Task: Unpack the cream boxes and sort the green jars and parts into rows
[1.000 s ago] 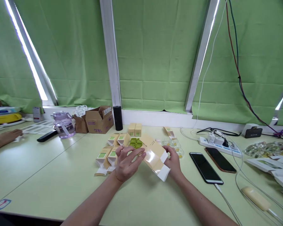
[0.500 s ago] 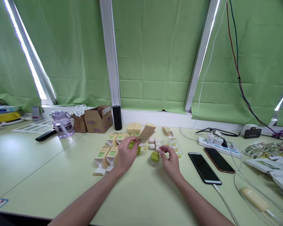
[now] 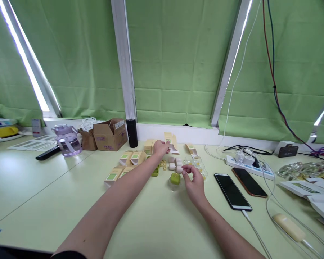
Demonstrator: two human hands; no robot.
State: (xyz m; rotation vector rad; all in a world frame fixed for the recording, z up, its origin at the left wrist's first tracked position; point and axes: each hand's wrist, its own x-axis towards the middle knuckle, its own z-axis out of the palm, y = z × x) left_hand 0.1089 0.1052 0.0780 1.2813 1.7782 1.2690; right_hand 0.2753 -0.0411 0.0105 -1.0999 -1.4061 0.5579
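My left hand (image 3: pixel 161 147) reaches to the back of the group, its fingers closed on an unfolded tan carton (image 3: pixel 172 141) with a small green label. Nearer me, my right hand (image 3: pixel 193 180) is curled with thumb and index finger close together; whatever may be pinched there I cannot make out. Its fingertips are at the edge of several pale pink cylinders (image 3: pixel 172 166). Just left of that hand, a green rounded-square piece (image 3: pixel 175 178) sits on a clear cup-like part (image 3: pixel 174 187). My left forearm partly covers tan cartons (image 3: pixel 112 175) and green pieces (image 3: pixel 155 172).
Clear containers with yellow bits (image 3: pixel 200 166) lie right of the cylinders. Farther right are a white-edged phone (image 3: pixel 232 191), another phone (image 3: pixel 250 182), a power strip (image 3: pixel 250 167) and loose cables. A purple jug (image 3: pixel 67 140), cardboard box (image 3: pixel 111 135) and black cylinder (image 3: pixel 132 133) stand at back left.
My left hand has moved away from me and slightly right, carrying the tan carton to the back of the group. The right hand has stayed nearly in place. The view has shifted slightly.
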